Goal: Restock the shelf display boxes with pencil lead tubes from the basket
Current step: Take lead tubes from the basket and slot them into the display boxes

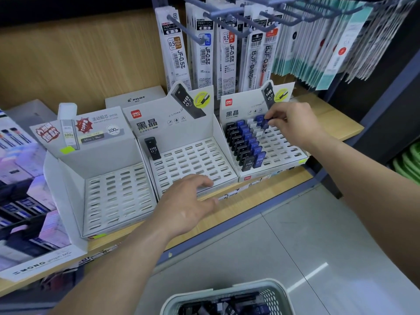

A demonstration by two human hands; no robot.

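Note:
Three white slotted display boxes stand on the wooden shelf. The left box (113, 196) holds nothing. The middle box (195, 160) has one black lead tube (152, 148) in its back left corner. The right box (284, 153) carries a row of black tubes (238, 146) and a row of blue tubes (251, 142). My right hand (293, 123) pinches a blue tube (261, 120) at the back of that box. My left hand (186, 203) rests with spread fingers on the middle box's front edge. The basket (272, 292) with several tubes sits below.
Hanging refill packs (204, 48) on metal pegs crowd the space above the boxes. A Pilot box (136, 98) stands behind the left box. Eraser packs (25, 201) lie at the far left. Grey floor tiles (318, 235) lie under the shelf edge.

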